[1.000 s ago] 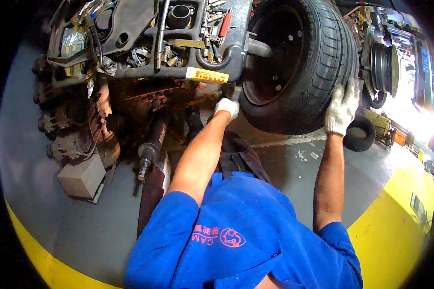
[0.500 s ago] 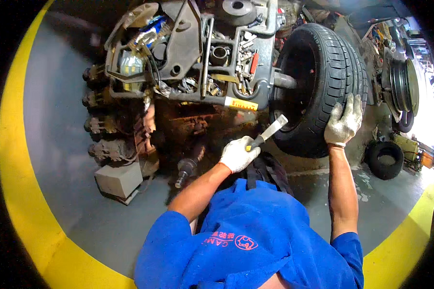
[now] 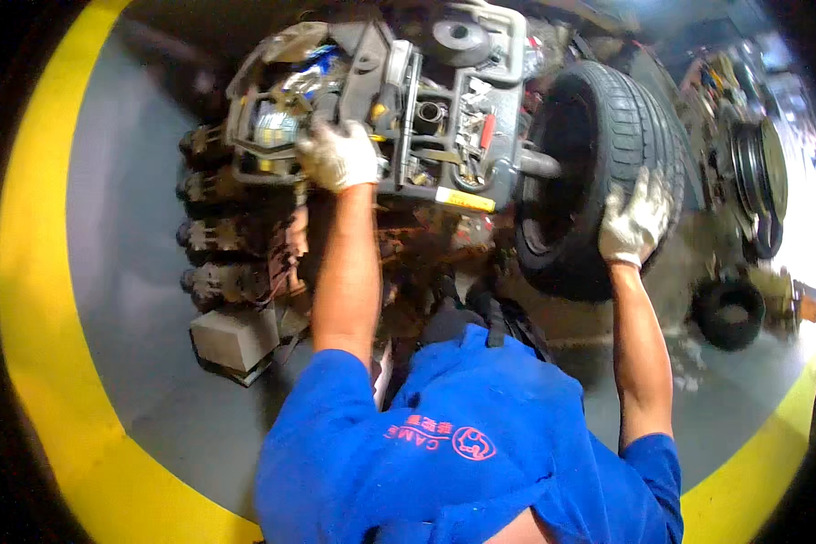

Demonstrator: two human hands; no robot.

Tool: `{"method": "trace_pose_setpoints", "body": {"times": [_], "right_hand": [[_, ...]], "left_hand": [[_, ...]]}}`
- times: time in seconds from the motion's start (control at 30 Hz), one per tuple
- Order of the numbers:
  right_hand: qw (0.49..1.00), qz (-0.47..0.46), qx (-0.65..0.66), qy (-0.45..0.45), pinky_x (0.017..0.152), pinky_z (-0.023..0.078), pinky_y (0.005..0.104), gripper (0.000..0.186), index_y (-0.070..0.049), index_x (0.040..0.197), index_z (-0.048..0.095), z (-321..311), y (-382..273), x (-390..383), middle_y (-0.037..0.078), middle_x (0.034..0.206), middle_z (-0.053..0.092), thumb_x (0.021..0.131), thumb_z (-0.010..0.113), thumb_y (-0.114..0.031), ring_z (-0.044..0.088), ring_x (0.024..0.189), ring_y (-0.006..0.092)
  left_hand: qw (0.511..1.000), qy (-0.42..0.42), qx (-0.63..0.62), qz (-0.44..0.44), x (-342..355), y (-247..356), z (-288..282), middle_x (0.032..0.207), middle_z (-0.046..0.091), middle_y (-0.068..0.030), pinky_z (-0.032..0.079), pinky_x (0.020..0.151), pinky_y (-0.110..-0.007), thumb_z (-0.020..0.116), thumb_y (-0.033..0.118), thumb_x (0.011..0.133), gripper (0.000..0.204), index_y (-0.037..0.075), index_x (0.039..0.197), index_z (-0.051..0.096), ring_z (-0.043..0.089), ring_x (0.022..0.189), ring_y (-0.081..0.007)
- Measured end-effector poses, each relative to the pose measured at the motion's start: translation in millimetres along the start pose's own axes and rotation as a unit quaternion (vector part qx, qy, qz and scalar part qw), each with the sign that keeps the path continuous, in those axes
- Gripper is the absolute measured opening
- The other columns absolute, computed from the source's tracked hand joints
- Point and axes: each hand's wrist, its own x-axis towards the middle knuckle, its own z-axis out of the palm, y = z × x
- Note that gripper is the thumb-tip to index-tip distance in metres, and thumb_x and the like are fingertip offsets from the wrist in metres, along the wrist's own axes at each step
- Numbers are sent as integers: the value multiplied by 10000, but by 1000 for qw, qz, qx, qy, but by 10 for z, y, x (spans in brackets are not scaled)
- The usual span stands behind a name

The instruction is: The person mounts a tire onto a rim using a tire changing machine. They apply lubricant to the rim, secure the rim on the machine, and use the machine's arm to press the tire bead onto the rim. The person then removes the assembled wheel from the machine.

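Observation:
My left hand [image 3: 340, 156], in a white glove, is over the near left part of a grey tool tray [image 3: 467, 192]. Its fingers are blurred, and whatever may be under them is hidden. Just right of it in the tray lies what looks like the scraper [image 3: 383, 116], its yellow and black handle toward me. A black tyre [image 3: 639, 113] stands upright at the tray's right end, with a grey shaft [image 3: 540, 163] reaching into its opening. My gloved right hand [image 3: 636, 222] rests on the tread with fingers stretched out.
The tray also holds a round grey cone [image 3: 461, 41], a red-handled tool [image 3: 488, 131] and many small metal pieces. Left below it hang several dark metal parts [image 3: 213, 233] above a pale box [image 3: 236, 342]. Another tyre [image 3: 728, 313] and a wheel rim [image 3: 760, 177] are at right.
My left hand has moved forward and left from beside the tyre to the tray. The scraper it held no longer shows in it. My right hand stays on the tread.

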Motion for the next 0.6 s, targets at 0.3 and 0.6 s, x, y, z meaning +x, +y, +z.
{"method": "trace_pose_setpoints", "body": {"times": [0.3,0.6], "right_hand": [[997,36,71,8,1183,281,554,609,-12,1370,589,-172,-37,-74,250,1479,495,910,621,-410,420,1387,464],[993,61,103,18,1178,290,572,592,-20,1332,623,-242,70,-101,259,1453,513,866,656,-384,446,1366,462]], "left_hand": [[958,-267,-32,-99,1188,-1132,557,1145,703,-213,505,875,-399,681,320,808,598,-48,1275,619,658,975,-270],[856,-117,-475,-167,53,77,-612,778,593,-48,450,555,-297,578,62,905,127,6,1018,592,524,602,-156]]}}
